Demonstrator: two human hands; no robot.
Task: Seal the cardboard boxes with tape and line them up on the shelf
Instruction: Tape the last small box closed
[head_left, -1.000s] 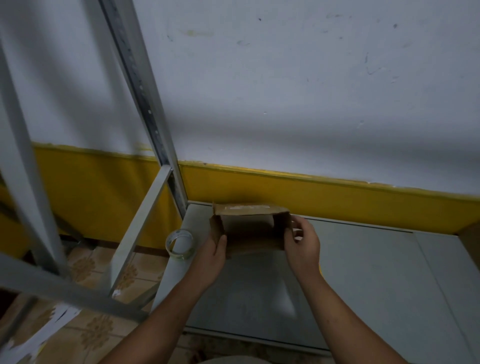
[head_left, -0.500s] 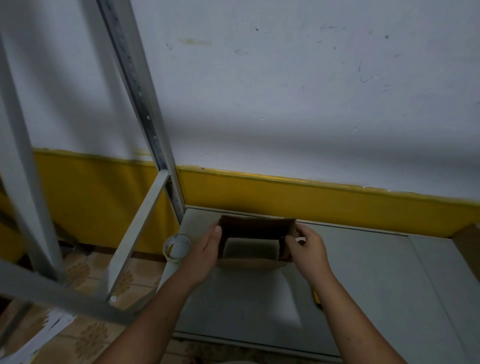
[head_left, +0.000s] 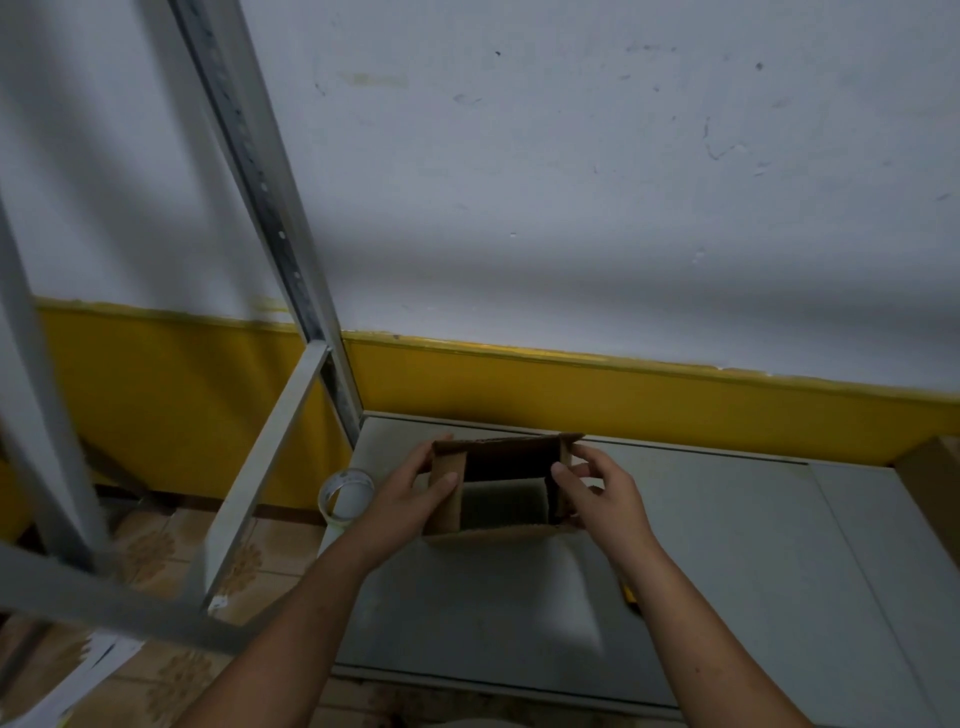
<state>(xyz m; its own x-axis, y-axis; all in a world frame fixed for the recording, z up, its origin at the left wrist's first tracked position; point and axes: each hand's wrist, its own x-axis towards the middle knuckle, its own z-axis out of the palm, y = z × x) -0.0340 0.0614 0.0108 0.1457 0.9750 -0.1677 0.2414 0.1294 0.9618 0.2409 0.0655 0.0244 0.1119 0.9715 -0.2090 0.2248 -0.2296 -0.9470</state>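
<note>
A small brown cardboard box (head_left: 488, 532) stands open on the grey metal shelf (head_left: 727, 571), near its back left corner. Its far flap stands up and the two side flaps lean inward. My left hand (head_left: 410, 499) holds the box's left side, thumb over the left flap. My right hand (head_left: 597, 491) pinches the right flap with thumb and fingers. A roll of clear tape (head_left: 345, 493) sits at the shelf's left edge, just left of my left wrist.
A slanted grey metal upright (head_left: 270, 208) and cross bars (head_left: 249, 499) of the rack rise at left. A brown box edge (head_left: 935, 488) shows at far right. White-and-yellow wall stands close behind the shelf; tiled floor lies below left.
The box turned from lying on its side to opening upward, and both hands shifted onto its side flaps, which now fold inward.
</note>
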